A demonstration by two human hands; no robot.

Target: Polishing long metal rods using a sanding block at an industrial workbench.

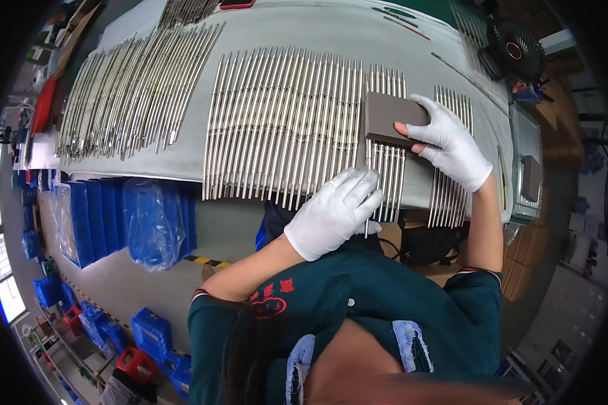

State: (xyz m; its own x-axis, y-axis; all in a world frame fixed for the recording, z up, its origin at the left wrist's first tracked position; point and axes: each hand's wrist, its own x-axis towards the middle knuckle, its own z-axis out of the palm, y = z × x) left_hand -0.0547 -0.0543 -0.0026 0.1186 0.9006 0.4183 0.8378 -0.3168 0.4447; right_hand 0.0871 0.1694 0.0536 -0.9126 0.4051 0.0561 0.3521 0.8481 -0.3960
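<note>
1. Fingers (439, 133) of my right hand (456, 148) spread, gripping a grey block (386, 116) by its right end; two bare tips show.
2. Block lies across a narrow group of metal rods (392, 175) on the table (188, 156), hiding their middles.
3. Left hand (331, 212): fingers bunched, curled at one rod (366, 231), its lower end poking out below; pinched or just touched, I can't tell, thumb mostly covered.
4. Clear tray (525, 135), right: looks to hold a dark block (531, 179).
5. Blue bins (96, 219) by table edge, one in a plastic bag (154, 233); insides not visible to me.
6. Red-edged item (236, 3), top: cut off.
</note>
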